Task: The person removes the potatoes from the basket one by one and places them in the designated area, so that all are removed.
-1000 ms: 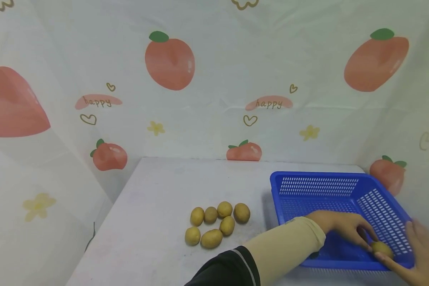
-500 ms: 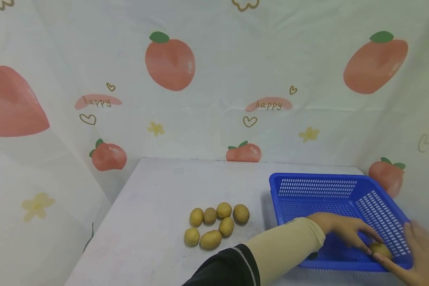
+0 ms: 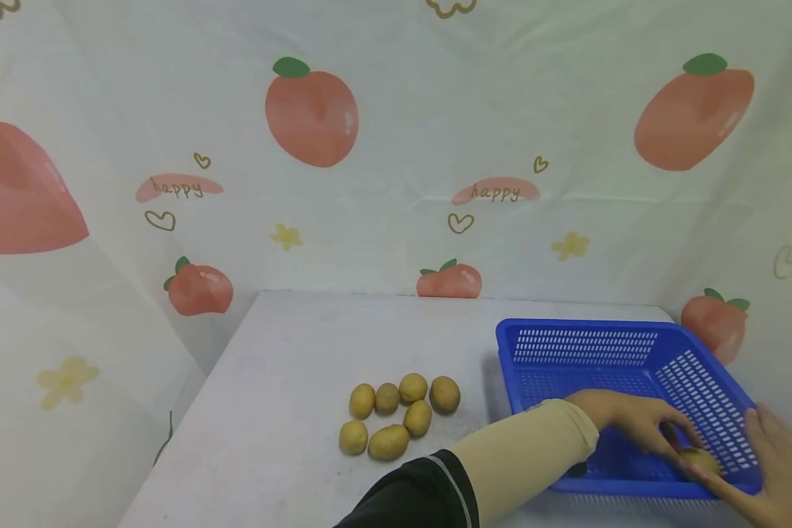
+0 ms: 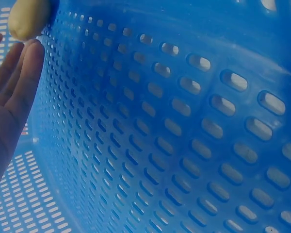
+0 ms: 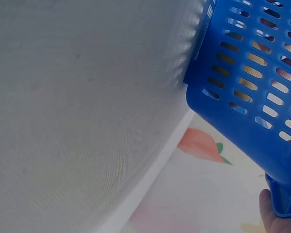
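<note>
A yellow-brown potato lies in the near right corner of the blue plastic basket. My left hand reaches into the basket, its fingertips right at the potato's left side. From the left wrist view, the fingers of the left hand are extended, with the tips close to the potato. At the basket's right side is my right hand, fingers straight along the rim and thumb stretched over the near edge to the potato. The right wrist view shows the basket's outer wall and part of the right hand at its rim.
Several loose potatoes lie on the white tabletop left of the basket. My left sleeve crosses the basket's near left corner. A cloth printed with peaches hangs behind and at both sides.
The potato in the basket has shifted slightly left, and the right thumb overlaps more of it. Left fingers have moved a little at the potato. The potatoes on the table stay put.
</note>
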`<state>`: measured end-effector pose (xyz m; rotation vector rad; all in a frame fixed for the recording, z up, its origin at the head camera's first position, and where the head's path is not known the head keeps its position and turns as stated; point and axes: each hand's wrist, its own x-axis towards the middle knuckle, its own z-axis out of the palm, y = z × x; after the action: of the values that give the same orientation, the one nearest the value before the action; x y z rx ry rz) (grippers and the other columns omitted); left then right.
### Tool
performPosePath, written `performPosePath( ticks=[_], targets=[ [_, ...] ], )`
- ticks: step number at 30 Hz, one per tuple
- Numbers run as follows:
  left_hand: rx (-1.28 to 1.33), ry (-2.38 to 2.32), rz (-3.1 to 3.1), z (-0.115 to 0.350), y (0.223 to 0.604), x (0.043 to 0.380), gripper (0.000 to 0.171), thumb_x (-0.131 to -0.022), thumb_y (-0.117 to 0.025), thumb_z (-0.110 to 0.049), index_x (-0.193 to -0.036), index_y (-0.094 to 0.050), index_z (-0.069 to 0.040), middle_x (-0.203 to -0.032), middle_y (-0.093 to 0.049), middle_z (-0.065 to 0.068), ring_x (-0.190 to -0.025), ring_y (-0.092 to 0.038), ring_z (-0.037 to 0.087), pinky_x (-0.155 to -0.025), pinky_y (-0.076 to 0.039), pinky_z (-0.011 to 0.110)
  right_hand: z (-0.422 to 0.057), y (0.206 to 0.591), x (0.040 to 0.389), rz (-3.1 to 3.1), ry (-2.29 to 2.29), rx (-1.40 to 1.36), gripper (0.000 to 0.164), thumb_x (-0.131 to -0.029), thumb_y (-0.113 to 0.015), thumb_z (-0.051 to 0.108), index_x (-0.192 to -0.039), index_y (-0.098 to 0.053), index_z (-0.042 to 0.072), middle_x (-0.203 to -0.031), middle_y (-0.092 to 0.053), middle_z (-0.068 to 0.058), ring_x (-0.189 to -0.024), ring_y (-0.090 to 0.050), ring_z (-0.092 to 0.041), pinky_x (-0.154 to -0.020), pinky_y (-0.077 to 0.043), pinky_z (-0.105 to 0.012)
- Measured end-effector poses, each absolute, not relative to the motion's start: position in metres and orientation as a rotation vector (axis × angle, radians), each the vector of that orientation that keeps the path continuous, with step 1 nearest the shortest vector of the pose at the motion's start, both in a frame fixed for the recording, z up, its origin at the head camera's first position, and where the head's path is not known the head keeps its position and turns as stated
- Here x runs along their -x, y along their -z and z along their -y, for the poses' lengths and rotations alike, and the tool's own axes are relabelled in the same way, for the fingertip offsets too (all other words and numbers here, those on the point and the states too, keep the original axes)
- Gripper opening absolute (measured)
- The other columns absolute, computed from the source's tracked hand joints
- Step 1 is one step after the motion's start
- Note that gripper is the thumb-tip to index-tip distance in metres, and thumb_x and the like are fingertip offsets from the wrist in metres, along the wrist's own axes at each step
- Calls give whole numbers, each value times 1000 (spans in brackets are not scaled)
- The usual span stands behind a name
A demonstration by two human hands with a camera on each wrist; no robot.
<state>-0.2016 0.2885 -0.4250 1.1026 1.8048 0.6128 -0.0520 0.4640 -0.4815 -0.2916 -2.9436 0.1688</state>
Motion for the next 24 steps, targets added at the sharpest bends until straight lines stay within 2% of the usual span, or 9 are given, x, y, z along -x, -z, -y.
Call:
performPosePath(
  ticks=[3,5,8,11,14,16,18,21,24],
  targets=[
    [-1092,-600,-1794,-289,425,202,54,-106,-65,-12,-156,-54,-29,-152,-56,-21,-122,-57,-12,-79,-55,11,-466,480,53,2967,-150,301,131,-92,-63,69,-153,2,-27,-161,15,-47,-152,10,-64,-114,-5,-83],
    [-1077,-608,-1775,-288,425,202,55,-105,-65,-12,-157,-53,-28,-154,-53,-22,-124,-55,-12,-80,-56,12,-467,480,53,2970,-144,293,131,-92,-63,69,-153,2,-27,-160,16,-47,-152,12,-64,-117,2,-79],
    [-1049,-635,-1748,-288,425,204,54,-106,-64,-10,-156,-53,-25,-151,-58,-19,-120,-58,-11,-80,-56,13,-469,481,54,2927,-169,219,129,-92,-65,66,-153,-1,-27,-160,10,-49,-154,14,-61,-119,25,-52],
    [-1068,-615,-1773,-289,426,204,52,-106,-63,-11,-155,-54,-23,-142,-65,-15,-106,-62,-8,-78,-56,12,-470,482,54,2908,-175,189,128,-92,-66,65,-154,-1,-27,-161,8,-49,-154,15,-60,-115,30,-39],
    [-1137,-553,-1852,-290,426,205,45,-105,-66,-15,-149,-60,-22,-133,-69,-15,-96,-62,-8,-76,-54,9,-468,480,53,2937,-166,220,128,-93,-63,67,-154,1,-26,-160,10,-49,-153,16,-61,-118,24,-56],
    [-1204,-509,-1922,-290,426,206,35,-103,-70,-20,-138,-69,-21,-122,-71,-19,-92,-59,-10,-77,-49,4,-466,478,52,2961,-159,251,129,-93,-62,68,-153,1,-27,-160,11,-49,-153,15,-62,-120,14,-70],
    [-1253,-497,-1975,-290,426,207,26,-101,-73,-22,-127,-73,-21,-115,-71,-21,-92,-58,-13,-79,-45,1,-464,475,52,2976,-161,277,130,-93,-61,69,-153,1,-28,-159,12,-50,-152,14,-63,-119,5,-77],
    [-1300,-506,-1989,-289,425,208,22,-100,-74,-22,-123,-74,-21,-114,-69,-21,-100,-55,-15,-84,-37,-2,-463,476,52,2965,-167,301,130,-92,-62,69,-153,1,-27,-160,12,-49,-153,13,-63,-119,5,-77],
    [-1254,-557,-1906,-287,422,209,32,-103,-70,-16,-135,-69,-20,-127,-67,-19,-103,-57,-11,-83,-45,2,-463,477,52,2956,-177,299,131,-92,-64,68,-153,2,-27,-160,13,-48,-153,14,-62,-120,9,-74]
  ],
)
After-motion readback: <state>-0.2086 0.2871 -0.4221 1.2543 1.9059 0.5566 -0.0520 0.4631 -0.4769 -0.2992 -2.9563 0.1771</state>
